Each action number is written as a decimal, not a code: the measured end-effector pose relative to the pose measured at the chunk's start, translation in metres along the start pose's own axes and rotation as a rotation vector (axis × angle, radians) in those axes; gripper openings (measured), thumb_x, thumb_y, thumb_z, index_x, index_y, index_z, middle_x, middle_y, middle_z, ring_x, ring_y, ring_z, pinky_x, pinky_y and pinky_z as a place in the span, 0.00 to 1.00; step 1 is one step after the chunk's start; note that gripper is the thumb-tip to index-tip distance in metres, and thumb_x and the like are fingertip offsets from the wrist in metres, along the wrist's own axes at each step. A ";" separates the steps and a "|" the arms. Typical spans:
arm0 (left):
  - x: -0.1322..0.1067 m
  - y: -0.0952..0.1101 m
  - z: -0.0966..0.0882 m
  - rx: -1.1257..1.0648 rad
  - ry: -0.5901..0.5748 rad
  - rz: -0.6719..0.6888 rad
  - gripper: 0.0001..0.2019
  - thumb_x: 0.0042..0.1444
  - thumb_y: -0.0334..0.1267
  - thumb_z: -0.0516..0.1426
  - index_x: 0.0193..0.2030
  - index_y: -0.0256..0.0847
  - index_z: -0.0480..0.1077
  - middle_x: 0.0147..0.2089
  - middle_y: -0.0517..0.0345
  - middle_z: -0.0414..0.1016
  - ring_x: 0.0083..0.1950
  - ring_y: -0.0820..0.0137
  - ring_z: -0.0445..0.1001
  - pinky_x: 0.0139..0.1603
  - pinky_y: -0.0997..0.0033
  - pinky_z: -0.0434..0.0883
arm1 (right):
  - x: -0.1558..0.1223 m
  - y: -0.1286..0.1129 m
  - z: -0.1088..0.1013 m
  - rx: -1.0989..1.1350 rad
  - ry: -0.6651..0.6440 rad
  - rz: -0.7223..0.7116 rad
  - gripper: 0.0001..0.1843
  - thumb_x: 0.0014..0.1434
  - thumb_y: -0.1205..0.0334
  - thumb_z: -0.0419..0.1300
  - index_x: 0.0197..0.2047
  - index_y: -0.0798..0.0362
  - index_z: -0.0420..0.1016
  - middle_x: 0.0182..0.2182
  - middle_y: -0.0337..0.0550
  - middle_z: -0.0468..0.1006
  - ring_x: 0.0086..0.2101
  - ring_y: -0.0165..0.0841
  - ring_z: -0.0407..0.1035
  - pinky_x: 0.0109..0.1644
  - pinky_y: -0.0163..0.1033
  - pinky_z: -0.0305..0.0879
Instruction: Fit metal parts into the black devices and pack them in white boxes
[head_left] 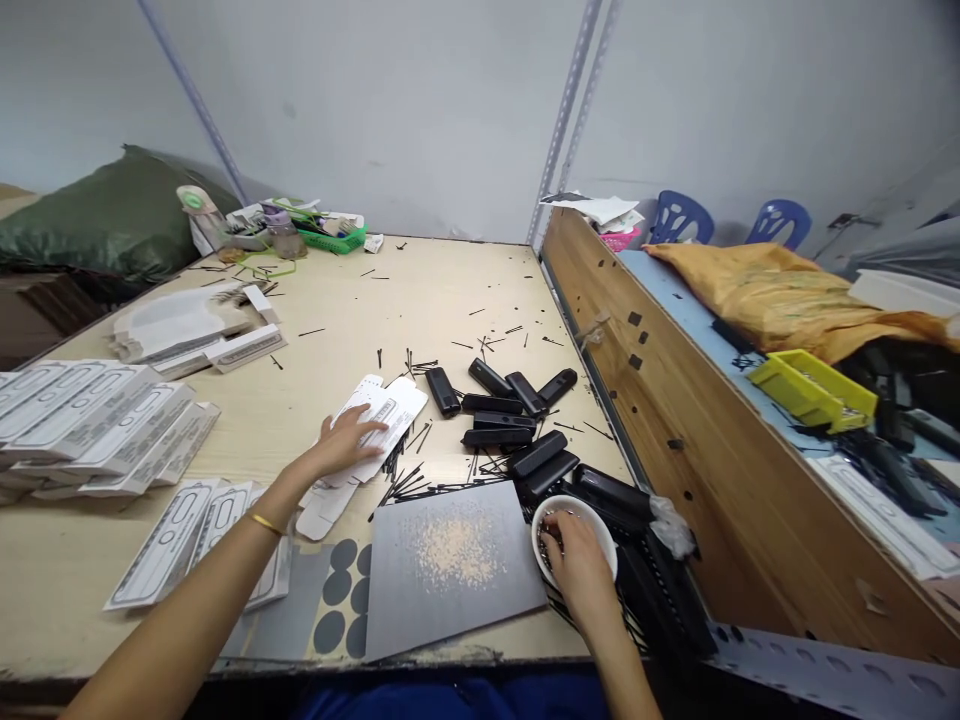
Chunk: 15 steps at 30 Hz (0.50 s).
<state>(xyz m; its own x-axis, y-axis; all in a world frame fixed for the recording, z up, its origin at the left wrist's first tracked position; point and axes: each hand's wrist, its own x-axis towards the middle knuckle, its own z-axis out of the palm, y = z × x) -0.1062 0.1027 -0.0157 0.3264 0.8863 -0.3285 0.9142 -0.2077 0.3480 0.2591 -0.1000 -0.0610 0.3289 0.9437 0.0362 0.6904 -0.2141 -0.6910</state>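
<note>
My left hand (346, 438) lies flat with fingers spread on a white flat-folded carton (390, 412) in the middle of the wooden table (442, 290). My right hand (576, 560) reaches into a small white bowl (600, 520) near the front right; its fingertips are curled down inside, and what they pinch is hidden. A grey board (450, 565) with a worn pale patch lies between my hands. Several black oblong cases (510, 405) lie scattered beyond the bowl.
Stacks of white printed cartons (112, 425) fill the left side. Thin black strips litter the tabletop. A wooden divider (675, 420) bounds the right edge; beyond it are a yellow tray (814, 385) and an orange sack (787, 295). A green basket (334, 238) stands at the back.
</note>
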 end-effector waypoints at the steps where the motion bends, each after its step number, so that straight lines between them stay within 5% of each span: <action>1: 0.011 0.014 -0.001 -0.032 0.069 0.006 0.25 0.50 0.49 0.60 0.56 0.49 0.72 0.70 0.45 0.52 0.70 0.47 0.50 0.66 0.41 0.44 | 0.001 0.006 0.003 -0.072 -0.026 -0.015 0.10 0.58 0.61 0.51 0.34 0.53 0.73 0.34 0.47 0.75 0.39 0.39 0.66 0.46 0.43 0.59; 5: 0.078 0.083 0.006 -0.153 0.232 -0.025 0.27 0.62 0.51 0.49 0.63 0.37 0.62 0.58 0.40 0.67 0.56 0.58 0.69 0.57 0.60 0.65 | 0.002 0.019 0.011 -0.138 -0.105 -0.009 0.11 0.59 0.63 0.49 0.31 0.54 0.71 0.34 0.46 0.73 0.39 0.37 0.64 0.46 0.42 0.59; 9: 0.137 0.138 0.021 -0.248 0.273 -0.184 0.45 0.50 0.48 0.63 0.68 0.29 0.49 0.62 0.21 0.56 0.60 0.38 0.63 0.55 0.46 0.63 | -0.001 0.011 0.007 0.002 -0.026 0.027 0.12 0.60 0.61 0.49 0.32 0.54 0.72 0.35 0.46 0.73 0.40 0.36 0.64 0.48 0.41 0.59; 12: 0.154 0.152 0.021 -0.357 0.261 -0.246 0.50 0.42 0.38 0.68 0.68 0.27 0.48 0.64 0.15 0.50 0.60 0.32 0.61 0.55 0.40 0.61 | -0.002 0.000 -0.003 0.158 0.040 0.083 0.12 0.60 0.60 0.51 0.33 0.55 0.73 0.34 0.45 0.74 0.37 0.33 0.65 0.45 0.38 0.61; 15: 0.143 0.148 0.010 -0.514 0.292 -0.206 0.50 0.44 0.36 0.67 0.69 0.27 0.44 0.63 0.20 0.55 0.63 0.39 0.60 0.60 0.45 0.60 | -0.002 -0.007 -0.014 0.445 0.057 0.190 0.13 0.57 0.55 0.56 0.36 0.55 0.75 0.34 0.44 0.75 0.34 0.30 0.67 0.41 0.35 0.63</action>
<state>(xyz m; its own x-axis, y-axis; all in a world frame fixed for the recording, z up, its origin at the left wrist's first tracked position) 0.0787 0.1950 -0.0198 0.0102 0.9785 -0.2060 0.6949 0.1412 0.7051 0.2621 -0.1040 -0.0462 0.4657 0.8804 -0.0897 0.2764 -0.2410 -0.9303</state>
